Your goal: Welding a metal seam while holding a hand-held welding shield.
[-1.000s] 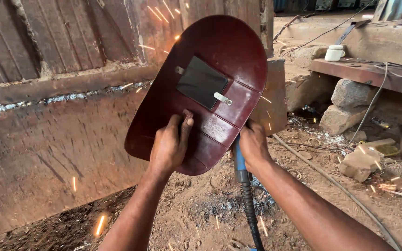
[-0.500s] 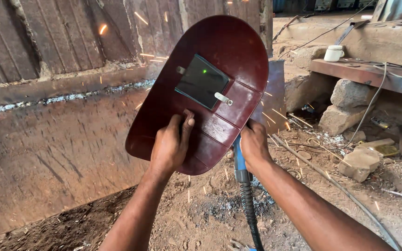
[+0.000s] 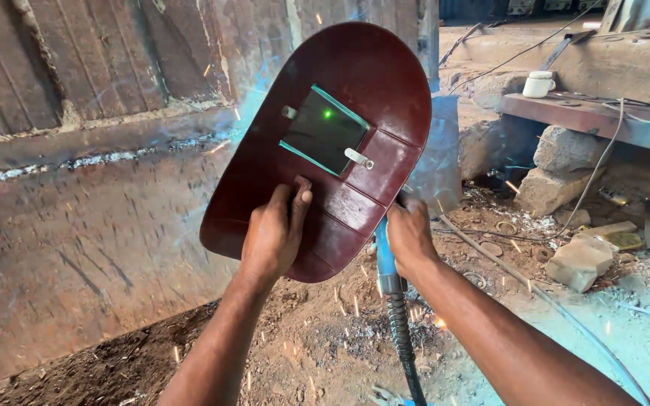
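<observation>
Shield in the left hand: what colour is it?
Dark red shield with a dark window, seen in the head view.

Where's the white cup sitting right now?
In the head view the white cup stands at upper right, on the near end of the rusty metal beam propped on stone blocks, to the right of the dark red welding shield.

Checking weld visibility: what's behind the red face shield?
The red face shield, held by the left hand, covers the weld spot. Only a green dot shows through its dark window. Sparks and bluish glow spill past its edges. The right hand grips a blue-handled torch.
</observation>
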